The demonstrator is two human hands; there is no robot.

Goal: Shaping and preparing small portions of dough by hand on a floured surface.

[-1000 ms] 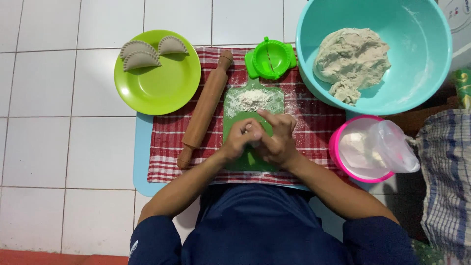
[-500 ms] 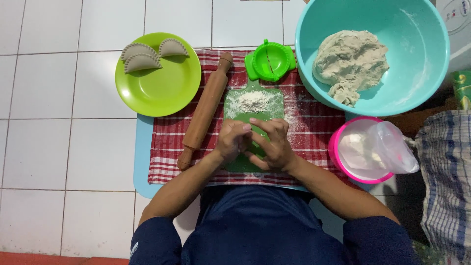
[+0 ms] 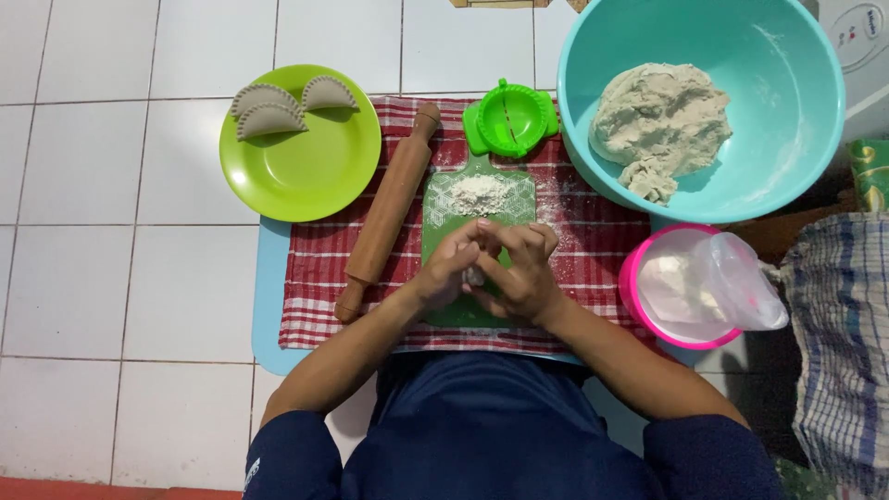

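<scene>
The floor (image 3: 120, 278) is laid with square white tiles with thin grey grout lines, evenly lit and without hard shadows. A reddish strip (image 3: 111, 488) runs along the bottom left edge. At far right lies a blue-checked cloth (image 3: 838, 333).

Clear crumpled plastic bag (image 3: 732, 278) lying in a round pink tub (image 3: 648, 319) at right, small dark label (image 3: 870, 20) on white appliance corner (image 3: 857, 56), top right

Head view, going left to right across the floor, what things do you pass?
Green plate → rolling pin → green board with both hands over it → pink bowl → checked cloth.
</scene>
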